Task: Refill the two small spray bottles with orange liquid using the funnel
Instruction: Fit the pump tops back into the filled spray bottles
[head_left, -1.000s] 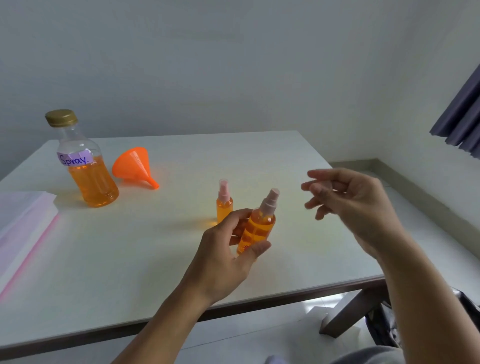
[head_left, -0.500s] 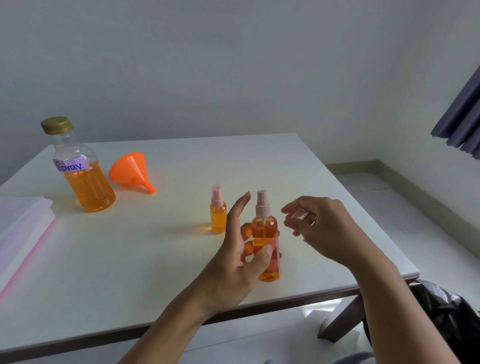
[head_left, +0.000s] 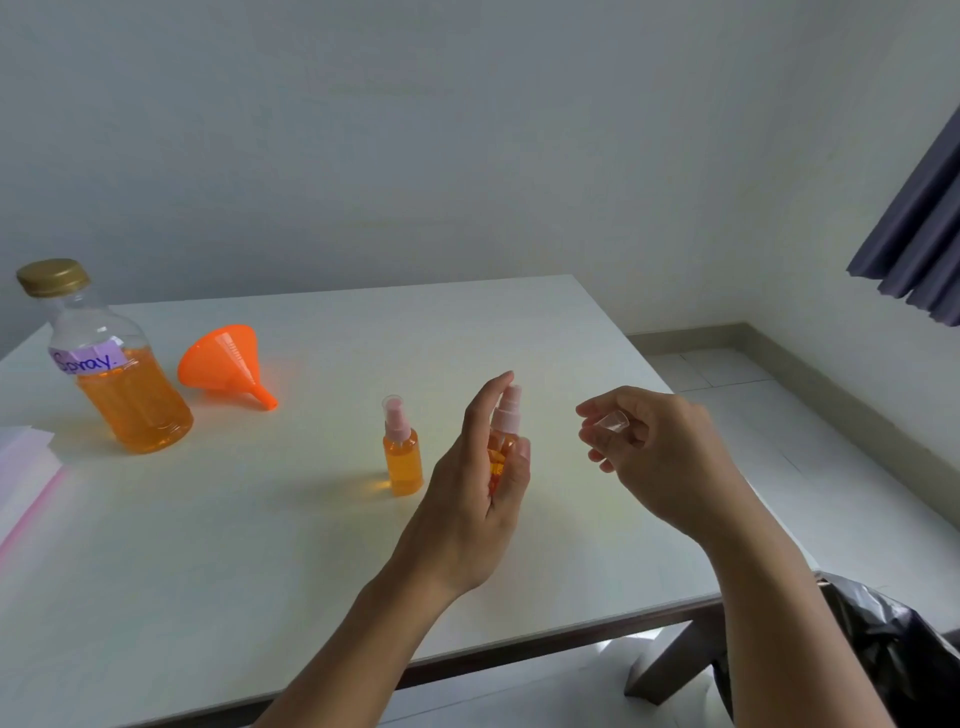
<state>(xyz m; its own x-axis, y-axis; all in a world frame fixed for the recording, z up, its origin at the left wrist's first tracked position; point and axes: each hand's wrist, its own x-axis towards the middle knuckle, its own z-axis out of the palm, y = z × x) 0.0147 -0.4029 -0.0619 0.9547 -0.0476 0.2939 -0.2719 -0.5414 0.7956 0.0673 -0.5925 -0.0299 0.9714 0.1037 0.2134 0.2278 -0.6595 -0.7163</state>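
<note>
- Near the table's (head_left: 311, 545) front edge: left hand (head_left: 470, 499) raised, thumb and curled fingers wrapped round a spray bottle (head_left: 503, 434), index finger stretched straight up beside the nozzle.
- Held bottle: roughly upright, long axis vertical, pink pump head pointed up and bare of any cap; orange body mostly hidden by the palm, so base contact with the table could not be told.
- Just right of it, apart from the bottle: right hand (head_left: 660, 457) lifted over the table, thumb and fingertips pinched on a small clear cap (head_left: 613, 422), remaining fingers loosely curled; cap's open end not clear enough to call.
- Just left of the held bottle: second spray bottle (head_left: 401, 449) standing on the table, axis vertical, clear cap on, nozzle up, orange liquid filling most of the body.
- Far left, well apart from both: big bottle (head_left: 111, 364) standing upright, gold lid on, handwritten "Spray" label, orange liquid up to about the label.
- Beside the big bottle, to its right: orange funnel (head_left: 223, 364) lying on its side, long axis slanted, spout pointed right and toward the front, wide mouth turned to the back left.
- At the left edge: stack of white sheets (head_left: 23, 467) with a pink border.
</note>
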